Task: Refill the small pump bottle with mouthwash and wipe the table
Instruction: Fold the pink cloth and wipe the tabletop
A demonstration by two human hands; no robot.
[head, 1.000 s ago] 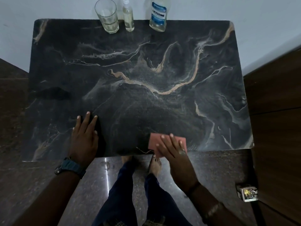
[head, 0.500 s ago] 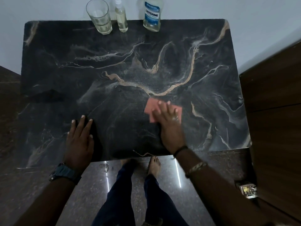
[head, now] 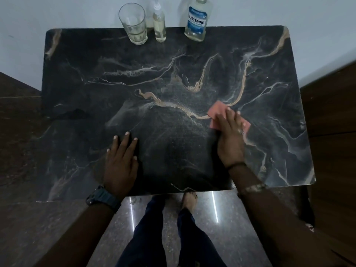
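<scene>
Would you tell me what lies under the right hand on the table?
A pink cloth lies flat under the right hand on the table. Its corners show; its middle is covered.

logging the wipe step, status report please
Right hand flat, fingers pressing pink cloth on marble table. Left hand flat, bracing. Glass, pump bottle, Listerine bottle at far edge, clear of cloth.

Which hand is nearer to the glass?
Left. The left hand lies flat on the table, almost straight below the glass. The right hand presses the cloth, farther right.
</scene>
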